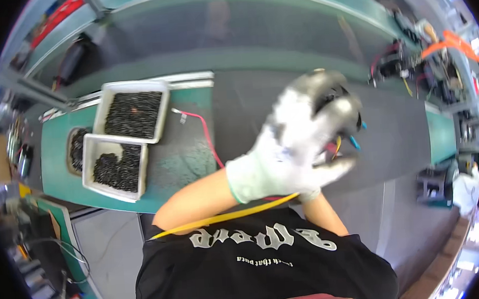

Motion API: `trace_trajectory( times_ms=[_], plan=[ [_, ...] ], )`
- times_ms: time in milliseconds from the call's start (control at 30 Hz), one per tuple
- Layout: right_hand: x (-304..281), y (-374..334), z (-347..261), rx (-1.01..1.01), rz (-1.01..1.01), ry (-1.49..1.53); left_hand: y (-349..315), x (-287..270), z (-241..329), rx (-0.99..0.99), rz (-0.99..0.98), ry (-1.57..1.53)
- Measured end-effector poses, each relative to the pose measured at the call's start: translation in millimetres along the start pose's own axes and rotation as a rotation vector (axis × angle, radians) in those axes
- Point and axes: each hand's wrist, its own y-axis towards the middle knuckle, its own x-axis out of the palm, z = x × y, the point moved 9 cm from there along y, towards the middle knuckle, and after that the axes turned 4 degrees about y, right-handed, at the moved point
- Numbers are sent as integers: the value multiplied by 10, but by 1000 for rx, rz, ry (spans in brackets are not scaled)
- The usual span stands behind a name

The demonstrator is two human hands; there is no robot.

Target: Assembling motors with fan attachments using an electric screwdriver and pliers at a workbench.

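Note:
My left hand [291,137], in a white and grey glove, is raised over the bench centre, blurred. Its thumb and fingers stand apart. Behind and between the fingers shows a black part [353,111] with blue connectors [354,142] and red and yellow wires; whether the left fingers touch it I cannot tell. Of my right arm [323,213] the forearm and a glove cuff show; the left hand hides the right hand's fingers. A red wire [205,131] with pale terminals at its end runs across the bench and passes behind my left wrist.
Two white bins [105,110] [86,166] of small black pieces sit at left, beside a smaller container [69,156] of similar pieces. A yellow strip [227,216] crosses before my shirt. Wired assemblies [392,64] lie at far right. Another person [467,192] is at the right edge.

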Motion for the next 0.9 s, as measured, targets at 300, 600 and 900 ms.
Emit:
trace_trajectory(
  times_ms=[300,600,900],
  plan=[
    [-91,2400,899,383,-176,-252,-1318,106,47,-169,-340,-259],
    [318,3204,512,36,-189,-1015,-2897,-3180,697,-761,768,650],
    [6284,1291,-854,351,-1275,386,-4284,-5177,-749,-1535,461,1752]
  ],
)
